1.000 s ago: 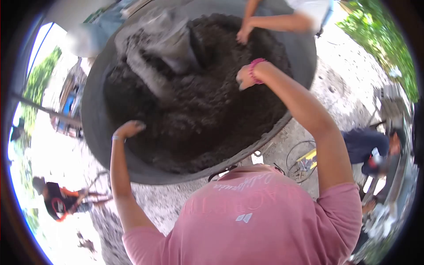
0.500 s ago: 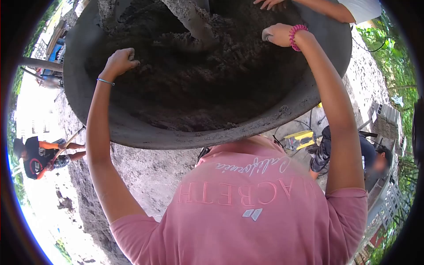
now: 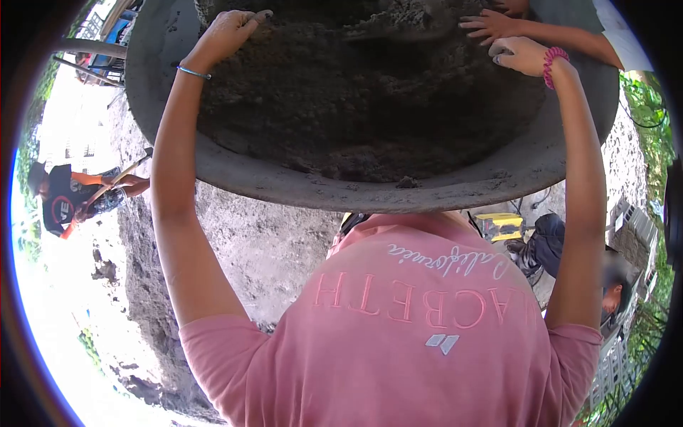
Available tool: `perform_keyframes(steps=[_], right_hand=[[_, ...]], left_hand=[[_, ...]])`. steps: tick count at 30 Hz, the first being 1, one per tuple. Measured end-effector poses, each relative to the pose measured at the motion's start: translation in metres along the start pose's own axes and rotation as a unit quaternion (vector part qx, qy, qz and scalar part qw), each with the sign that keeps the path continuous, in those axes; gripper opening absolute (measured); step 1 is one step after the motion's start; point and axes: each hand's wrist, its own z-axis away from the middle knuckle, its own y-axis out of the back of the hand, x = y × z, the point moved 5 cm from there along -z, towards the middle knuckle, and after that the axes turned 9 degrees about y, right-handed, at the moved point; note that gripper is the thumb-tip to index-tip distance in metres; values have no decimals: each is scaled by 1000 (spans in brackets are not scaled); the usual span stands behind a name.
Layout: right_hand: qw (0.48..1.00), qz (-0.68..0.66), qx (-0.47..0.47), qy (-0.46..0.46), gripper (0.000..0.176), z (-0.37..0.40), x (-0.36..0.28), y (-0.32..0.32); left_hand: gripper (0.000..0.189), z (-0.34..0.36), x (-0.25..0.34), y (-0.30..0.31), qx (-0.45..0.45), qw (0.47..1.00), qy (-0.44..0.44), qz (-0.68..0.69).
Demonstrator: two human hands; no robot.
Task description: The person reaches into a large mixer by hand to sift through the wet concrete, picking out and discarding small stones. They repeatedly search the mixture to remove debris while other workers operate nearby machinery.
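A wide, round grey metal pan spreads before me, holding dark, damp, crumbly mix. Over its left side is my left hand, thumb and fingers drawn together, with grey dirt on the tips. My right hand hovers near the right side with its fingers curled inward. Whatever either hand may hold is hidden. Just beyond my right hand, another person's hand spreads its fingers over the mix, and part of a second hand shows at the top edge.
On the left, a person in a dark shirt grips a long-handled tool. A yellow object lies below the pan, near a crouching person. Rough grey ground runs underneath. A pole meets the pan's left side.
The pan has shifted up and right in view. My left hand has unclenched somewhat, its fingers reaching forward. The thick caked bar in the mix has left view. The other person's hand has come closer to my right hand.
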Motion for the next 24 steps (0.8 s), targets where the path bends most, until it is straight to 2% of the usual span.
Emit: perform_keyframes(steps=[2,5,7,9,10,12,13,15,19,21,23,24], right_hand=[[1000,5,-3,-2,32,0,0,0],[1000,5,-5,-8,32,1,0,0],[999,-15,-16,-25,31,2,-2,0],[997,-68,-18,17,32,0,1,-4],[995,-94,-18,38,32,-1,2,-5],[994,-110,1,13,32,-1,5,-9],[993,-119,11,1,32,-2,6,-10],[998,-53,-23,-30,34,-2,7,-8],[993,25,-59,-103,42,-2,10,-9],[992,-59,-3,-115,49,-10,22,-18],[980,-144,53,-130,57,-23,46,-41],[969,-186,82,-138,62,-29,62,-53]], left_hand=[[39,-1,-13,12,31,998,46,19],[38,9,-15,43,170,978,97,78],[40,16,-40,60,211,965,123,96],[41,30,-49,75,283,940,163,104],[42,35,-52,77,304,933,162,101],[44,42,-59,80,348,919,161,96],[45,41,-67,80,324,926,179,71],[47,37,-81,77,273,937,217,21],[47,32,-90,35,9,968,240,76],[47,39,-87,14,-124,956,246,104],[52,50,-74,-2,-177,969,144,-95],[55,54,-66,-8,-200,956,89,-193]])
